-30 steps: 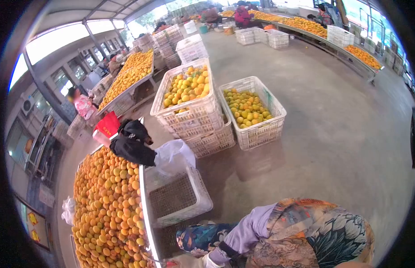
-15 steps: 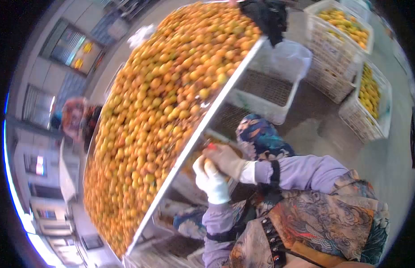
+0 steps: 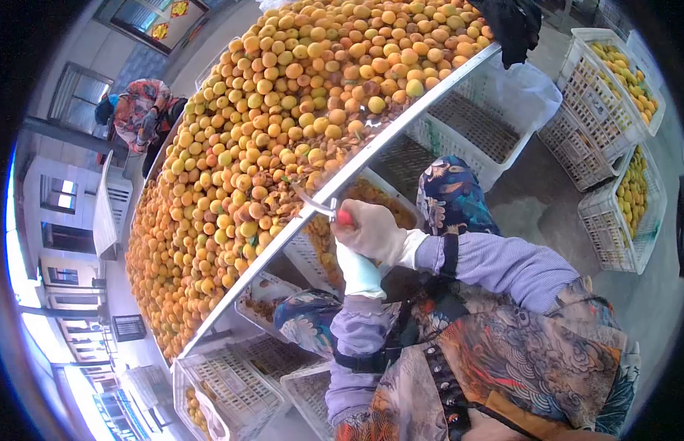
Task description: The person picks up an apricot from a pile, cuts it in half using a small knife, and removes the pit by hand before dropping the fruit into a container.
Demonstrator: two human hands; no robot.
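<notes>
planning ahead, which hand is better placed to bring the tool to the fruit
Probably the right hand: it grips the tool, metal end toward the fruit; the left hand is lower.

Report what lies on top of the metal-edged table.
A heap of round yellow-orange fruit, with brown scraps near the metal edge and something black at one corner. The tabletop under the heap is hidden.

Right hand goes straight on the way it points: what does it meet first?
From the right hand, likely the table's pale rim, then the fruit; hand height against the rim is unclear.
</notes>
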